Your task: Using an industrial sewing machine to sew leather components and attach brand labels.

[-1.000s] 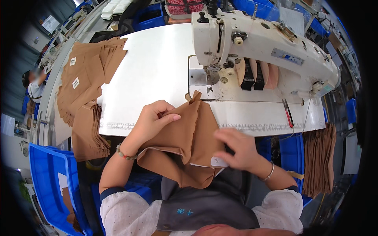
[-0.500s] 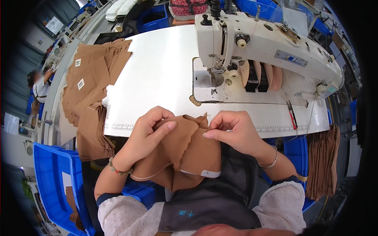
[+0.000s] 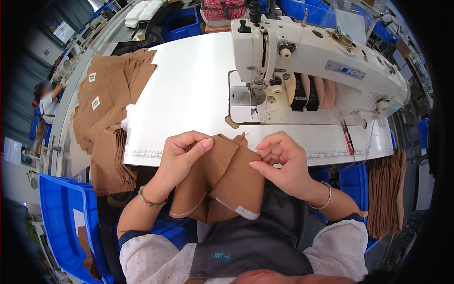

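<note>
A brown sewn fabric piece (image 3: 241, 177) with a seam down its middle hangs in front of me at the table's near edge. A white tag (image 3: 248, 213) and pale edging show along its lower side. My left hand (image 3: 182, 154) pinches its upper left corner between thumb and fingers. My right hand (image 3: 283, 163) is at its upper right edge, thumb and index finger apart, the fingers half curled; whether the thumb touches the cloth is hard to tell. Loose threads stick out at the top near that hand.
A white sewing machine (image 3: 321, 61) stands at the back right, with black-and-pink pieces (image 3: 309, 92) under its arm. Red-handled snips (image 3: 348, 139) lie to the right. Brown fabric stacks (image 3: 106, 90) cover the table's left. Blue bins (image 3: 66, 213) flank me; more brown pieces (image 3: 385, 194) hang right.
My right thumb and index finger have parted from their pinch at the fabric's edge. The cloth has straightened and hangs narrower, its left side drawn inward. My left hand keeps its pinch.
</note>
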### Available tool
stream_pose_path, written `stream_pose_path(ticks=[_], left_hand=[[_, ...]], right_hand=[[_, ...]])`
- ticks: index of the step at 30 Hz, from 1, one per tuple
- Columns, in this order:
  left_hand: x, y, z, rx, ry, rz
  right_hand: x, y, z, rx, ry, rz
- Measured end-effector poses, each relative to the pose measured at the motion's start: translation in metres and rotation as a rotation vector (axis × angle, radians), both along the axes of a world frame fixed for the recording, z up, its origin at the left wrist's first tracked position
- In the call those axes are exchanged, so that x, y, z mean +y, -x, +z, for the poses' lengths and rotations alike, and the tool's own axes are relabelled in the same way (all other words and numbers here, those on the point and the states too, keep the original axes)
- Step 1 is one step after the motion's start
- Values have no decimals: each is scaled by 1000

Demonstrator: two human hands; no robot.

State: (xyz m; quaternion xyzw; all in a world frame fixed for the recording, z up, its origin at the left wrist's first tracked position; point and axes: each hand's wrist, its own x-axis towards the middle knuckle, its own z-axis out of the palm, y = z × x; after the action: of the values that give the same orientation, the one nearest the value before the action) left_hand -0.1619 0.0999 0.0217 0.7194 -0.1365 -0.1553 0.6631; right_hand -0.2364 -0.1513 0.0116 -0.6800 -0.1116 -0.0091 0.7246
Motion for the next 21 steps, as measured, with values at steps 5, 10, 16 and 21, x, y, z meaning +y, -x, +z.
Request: stream_pose_path(ticks=[5,10,16,21], left_hand=[[2,4,-2,0,24,14],[4,4,-6,-17,24,24],[13,1,-5,-12,45,25],[30,-22,47,-279,-260,6]], right_hand=[[0,-3,-4,-32,-36,-23],[-5,0,-2,-235,279,46],[-4,-20,3,-1114,779,24],[24,-44,25,-1454,803,-61]])
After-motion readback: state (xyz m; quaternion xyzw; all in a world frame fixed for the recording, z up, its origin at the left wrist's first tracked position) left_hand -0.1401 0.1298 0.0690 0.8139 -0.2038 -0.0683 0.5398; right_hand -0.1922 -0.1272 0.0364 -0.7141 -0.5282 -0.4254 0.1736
